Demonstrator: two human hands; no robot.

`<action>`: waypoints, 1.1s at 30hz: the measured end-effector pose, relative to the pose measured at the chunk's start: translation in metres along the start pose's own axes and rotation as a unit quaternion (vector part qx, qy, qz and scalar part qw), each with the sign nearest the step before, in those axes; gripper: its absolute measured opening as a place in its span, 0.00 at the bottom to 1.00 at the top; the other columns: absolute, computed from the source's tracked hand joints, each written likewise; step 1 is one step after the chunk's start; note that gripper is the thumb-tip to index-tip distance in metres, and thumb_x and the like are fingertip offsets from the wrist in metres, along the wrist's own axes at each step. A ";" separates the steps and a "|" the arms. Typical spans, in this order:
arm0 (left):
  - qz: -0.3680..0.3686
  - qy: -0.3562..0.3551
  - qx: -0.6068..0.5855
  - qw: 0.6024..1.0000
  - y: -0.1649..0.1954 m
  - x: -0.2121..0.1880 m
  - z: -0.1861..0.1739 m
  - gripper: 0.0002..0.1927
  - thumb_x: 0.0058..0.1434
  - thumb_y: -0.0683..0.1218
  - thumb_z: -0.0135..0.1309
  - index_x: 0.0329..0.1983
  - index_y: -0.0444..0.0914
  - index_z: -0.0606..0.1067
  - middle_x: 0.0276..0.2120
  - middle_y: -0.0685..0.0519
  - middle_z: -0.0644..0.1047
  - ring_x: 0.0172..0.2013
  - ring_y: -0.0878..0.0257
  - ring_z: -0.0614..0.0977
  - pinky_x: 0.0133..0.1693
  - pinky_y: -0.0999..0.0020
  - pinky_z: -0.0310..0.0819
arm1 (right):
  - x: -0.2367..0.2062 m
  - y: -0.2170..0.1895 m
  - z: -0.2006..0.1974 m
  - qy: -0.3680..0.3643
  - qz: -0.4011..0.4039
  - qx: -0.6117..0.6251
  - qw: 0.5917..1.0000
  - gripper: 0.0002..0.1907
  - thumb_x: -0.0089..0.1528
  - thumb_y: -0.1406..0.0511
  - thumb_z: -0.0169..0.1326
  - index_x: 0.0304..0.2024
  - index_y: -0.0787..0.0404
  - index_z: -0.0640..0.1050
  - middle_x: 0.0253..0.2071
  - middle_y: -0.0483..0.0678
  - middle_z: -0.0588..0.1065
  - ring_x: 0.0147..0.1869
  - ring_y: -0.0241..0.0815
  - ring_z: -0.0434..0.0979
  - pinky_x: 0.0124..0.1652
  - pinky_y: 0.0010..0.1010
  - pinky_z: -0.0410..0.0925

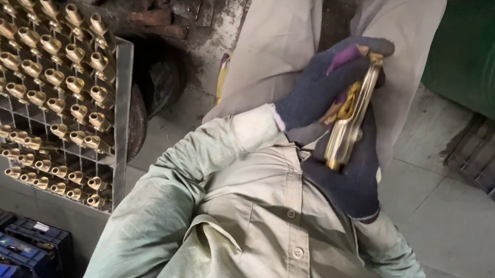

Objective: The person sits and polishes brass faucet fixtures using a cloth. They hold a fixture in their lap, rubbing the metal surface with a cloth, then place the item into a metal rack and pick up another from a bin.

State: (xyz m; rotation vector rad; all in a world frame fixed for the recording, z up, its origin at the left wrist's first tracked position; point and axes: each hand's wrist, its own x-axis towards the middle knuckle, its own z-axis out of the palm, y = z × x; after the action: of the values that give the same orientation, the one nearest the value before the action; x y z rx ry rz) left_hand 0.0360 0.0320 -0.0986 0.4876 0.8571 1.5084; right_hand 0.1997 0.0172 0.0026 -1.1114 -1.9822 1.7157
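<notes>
The person looks down over a pale green button shirt [274, 238] and beige trousers [280, 45] at both hands, which wear dark knitted gloves. The left hand [325, 83] comes in from the left sleeve and wraps over the upper part of a long polished brass fitting [352, 116]; its fingers curl around the far end, with purple patches of the glove showing at the fingertip and palm. The right hand [350, 173] cups the near end of the same fitting from below and from the right, fingers closed against it. The fitting stands nearly on end between the two gloves, held close to the chest above the lap, its bright edge turned toward the camera.

To the left, well apart from the hands, a grey gridded rack [117, 120] holds many rows of small brass castings [54, 72], each seated in its own cell, with some cells in the middle bare. Blue plastic crates [25, 244] sit at the near left corner. Rusted metal parts [150, 18] lie at the far side beyond the rack. A dark green drum [480, 46] stands at the far right, and a dark crate [487, 159] lies on the grey tiled floor [462, 238] below it.
</notes>
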 end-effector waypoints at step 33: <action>0.069 0.087 0.338 0.934 -0.095 0.177 -0.107 0.24 0.74 0.50 0.52 0.69 0.38 0.66 0.63 0.49 0.73 0.63 0.56 0.75 0.65 0.64 0.68 | 0.226 0.083 -0.057 -0.088 -0.132 -0.319 0.934 0.16 0.66 0.67 0.62 0.57 0.55 0.81 0.59 0.53 0.77 0.68 0.65 0.70 0.66 0.50 0.66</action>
State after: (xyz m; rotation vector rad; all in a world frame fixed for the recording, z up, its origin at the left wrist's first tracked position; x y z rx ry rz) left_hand -0.0056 0.1749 -0.2705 0.9391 1.5219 1.3669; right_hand 0.1176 0.2164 -0.1192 -0.8130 -2.7646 1.0822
